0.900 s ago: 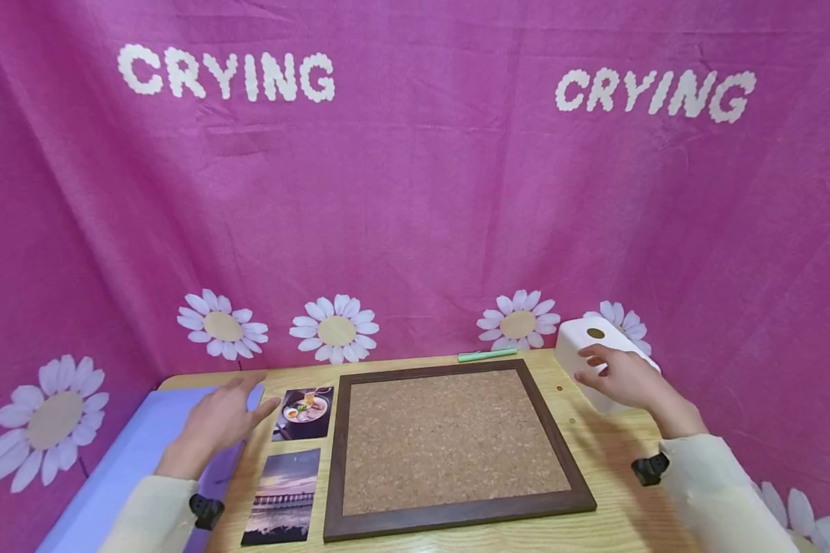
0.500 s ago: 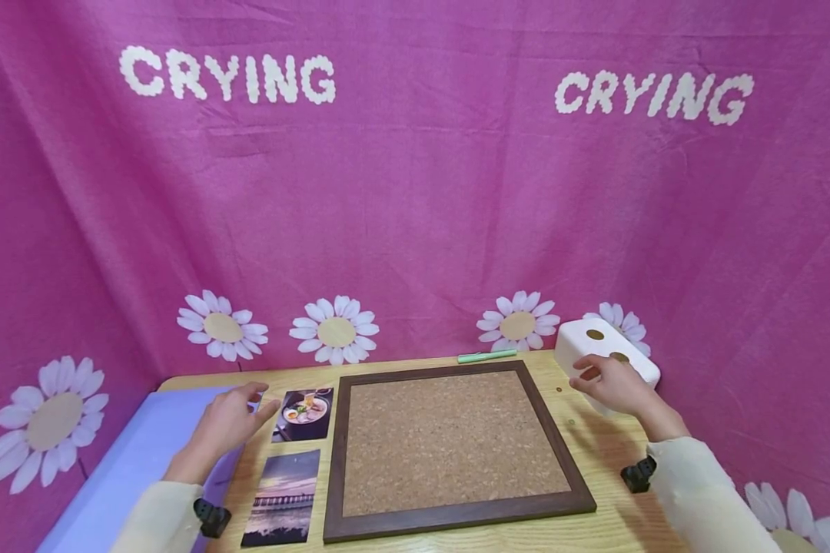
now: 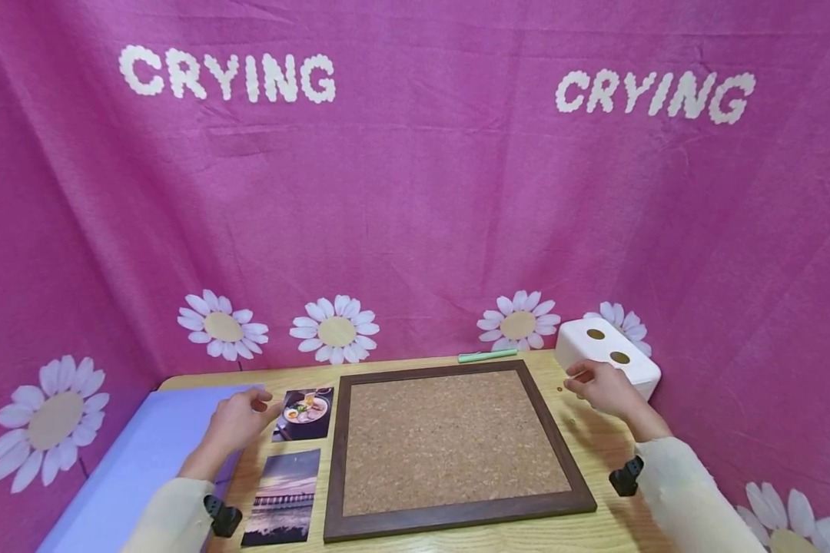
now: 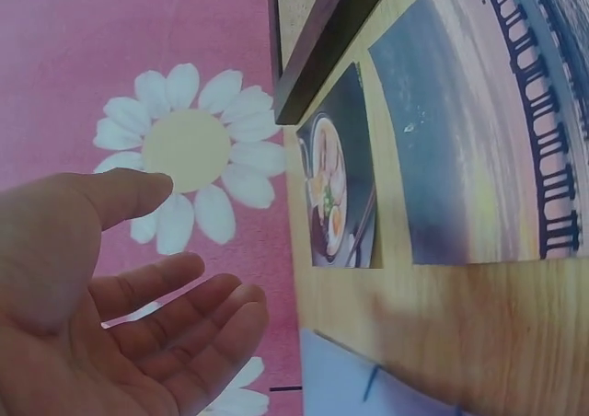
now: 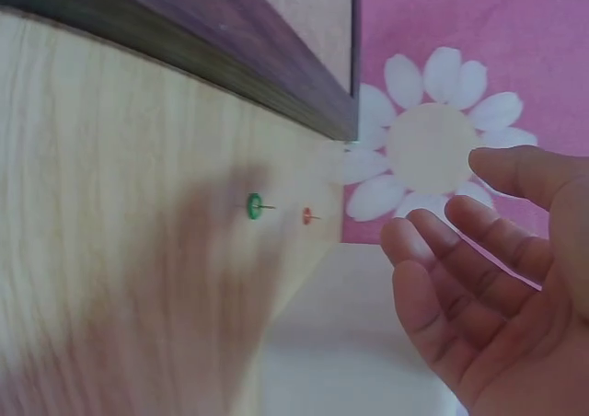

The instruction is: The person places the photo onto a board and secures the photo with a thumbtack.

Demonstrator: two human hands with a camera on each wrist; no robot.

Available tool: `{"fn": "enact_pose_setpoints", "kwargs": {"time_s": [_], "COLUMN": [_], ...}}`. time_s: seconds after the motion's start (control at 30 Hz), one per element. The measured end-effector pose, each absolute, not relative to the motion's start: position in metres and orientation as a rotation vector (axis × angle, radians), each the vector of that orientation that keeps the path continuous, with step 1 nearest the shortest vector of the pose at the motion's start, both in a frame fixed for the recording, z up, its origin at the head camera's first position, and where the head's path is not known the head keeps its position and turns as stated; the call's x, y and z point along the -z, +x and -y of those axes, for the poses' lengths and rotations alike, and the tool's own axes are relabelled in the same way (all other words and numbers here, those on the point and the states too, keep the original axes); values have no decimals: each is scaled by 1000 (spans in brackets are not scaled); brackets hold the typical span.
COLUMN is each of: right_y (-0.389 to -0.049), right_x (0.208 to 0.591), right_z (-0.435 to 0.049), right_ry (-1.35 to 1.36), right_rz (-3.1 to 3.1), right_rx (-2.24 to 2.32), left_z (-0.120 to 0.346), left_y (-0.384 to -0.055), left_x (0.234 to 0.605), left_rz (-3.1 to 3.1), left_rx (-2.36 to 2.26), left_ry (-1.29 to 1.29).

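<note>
Left hand: the left hand hovers over the table with fingers loosely spread and holding nothing; the left wrist view shows an empty palm.
Nearest to left: the food photo lies flat just to that hand's right, between it and the board; its long axis runs toward and away from the person. The bridge photo lies nearer the person, just apart from it.
Right hand: the right hand hovers past the board's far right corner, fingers relaxed and parted, gripping nothing.
Nearest to right: an orange pin and a green pin lie on the bare wood, well apart from the fingertips in the wrist view. The orange one sits just left of the hand.
Board: the cork board fills the middle, its dark frame raised above the tabletop.
Edges: the white box stands close behind the right hand; the purple mat lies under and left of the left hand.
Room: a strip of bare wood runs along the board's right side.
</note>
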State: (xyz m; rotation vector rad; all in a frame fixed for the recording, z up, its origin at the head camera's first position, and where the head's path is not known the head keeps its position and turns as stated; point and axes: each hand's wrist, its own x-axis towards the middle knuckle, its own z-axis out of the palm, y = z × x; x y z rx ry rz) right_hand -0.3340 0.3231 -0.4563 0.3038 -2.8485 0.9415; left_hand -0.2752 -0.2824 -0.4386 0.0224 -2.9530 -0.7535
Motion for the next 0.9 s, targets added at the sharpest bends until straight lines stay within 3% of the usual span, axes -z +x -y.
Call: {"fn": "enact_pose_setpoints", "kwargs": {"time_s": [0.9], "right_y": [-357], "right_x": [497], "right_z": [-311], "right_ry": [33], "right_rz": [2917], "right_rx": [-951], "left_z": [281], "left_y": [-289], "left_x": [459], "left_rz": [3017], "left_rx": [922], "left_ry": [196]}}
